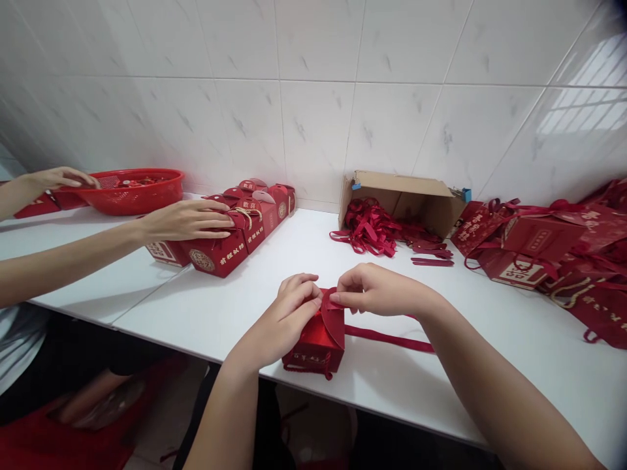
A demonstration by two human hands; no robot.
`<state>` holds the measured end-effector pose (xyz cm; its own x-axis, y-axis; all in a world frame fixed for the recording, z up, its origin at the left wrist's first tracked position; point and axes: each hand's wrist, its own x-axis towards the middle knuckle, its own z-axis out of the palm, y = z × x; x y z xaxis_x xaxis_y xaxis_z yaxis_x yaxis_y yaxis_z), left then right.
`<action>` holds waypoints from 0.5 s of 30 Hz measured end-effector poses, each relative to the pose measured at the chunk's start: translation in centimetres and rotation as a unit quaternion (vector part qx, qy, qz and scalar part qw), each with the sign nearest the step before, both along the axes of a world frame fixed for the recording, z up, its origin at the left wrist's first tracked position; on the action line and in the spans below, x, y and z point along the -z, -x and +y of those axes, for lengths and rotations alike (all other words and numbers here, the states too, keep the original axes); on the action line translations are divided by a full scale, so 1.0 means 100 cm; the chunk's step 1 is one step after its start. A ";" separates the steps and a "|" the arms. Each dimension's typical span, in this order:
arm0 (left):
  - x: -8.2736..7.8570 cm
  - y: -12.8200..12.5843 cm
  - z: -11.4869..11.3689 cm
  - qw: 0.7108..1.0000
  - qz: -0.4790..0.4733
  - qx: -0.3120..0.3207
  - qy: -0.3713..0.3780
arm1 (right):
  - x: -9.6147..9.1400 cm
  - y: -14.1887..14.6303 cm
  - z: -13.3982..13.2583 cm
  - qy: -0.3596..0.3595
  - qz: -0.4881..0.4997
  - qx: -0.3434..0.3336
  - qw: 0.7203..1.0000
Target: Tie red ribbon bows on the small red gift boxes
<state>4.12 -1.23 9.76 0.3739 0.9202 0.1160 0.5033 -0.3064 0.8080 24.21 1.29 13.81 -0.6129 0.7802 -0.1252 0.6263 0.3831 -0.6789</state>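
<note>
A small red gift box point(316, 346) stands near the table's front edge, with a dark red cord hanging low on its front. My left hand point(281, 320) is closed over the box's left and upper side, thumb and fingertips at the top flaps. From the right, my right hand point(377, 290) pinches the tip of the rounded box flap point(334, 323) between thumb and fingers. A flat dark red ribbon point(389, 339) runs along the table from the box, passing under my right forearm. The fingertips partly hide the top of the box.
At left, a co-worker's hand point(189, 220) rests on a row of closed red boxes point(267, 222). Another hand point(61, 177) reaches to a red plastic basket point(132, 202). A cardboard box point(406, 185) spills red ribbons point(369, 225); red boxes point(543, 238) pile up at right.
</note>
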 end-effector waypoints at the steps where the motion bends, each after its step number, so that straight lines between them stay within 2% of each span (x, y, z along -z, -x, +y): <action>1: -0.001 0.000 0.000 1.000 0.004 0.002 -0.002 | 0.001 0.001 0.000 -0.003 -0.003 -0.004 1.000; 6: -0.001 -0.001 -0.001 1.000 0.003 0.013 -0.014 | 0.003 0.001 -0.001 -0.014 -0.017 -0.002 1.000; 9: -0.002 -0.001 -0.002 1.000 0.002 0.019 -0.022 | 0.003 -0.003 0.000 -0.041 -0.029 0.035 0.998; 12: -0.002 -0.002 -0.003 0.999 -0.008 0.008 -0.032 | 0.003 -0.005 0.002 -0.099 0.000 0.079 0.992; 15: -0.001 -0.004 -0.002 0.997 -0.042 -0.017 -0.056 | 0.002 -0.002 0.003 -0.103 0.032 0.056 0.993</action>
<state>4.50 -1.47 9.83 0.3280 0.9112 0.2493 0.4465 -0.3821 0.8091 24.43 1.60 13.61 -0.5228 0.8486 0.0806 0.6305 0.4486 -0.6334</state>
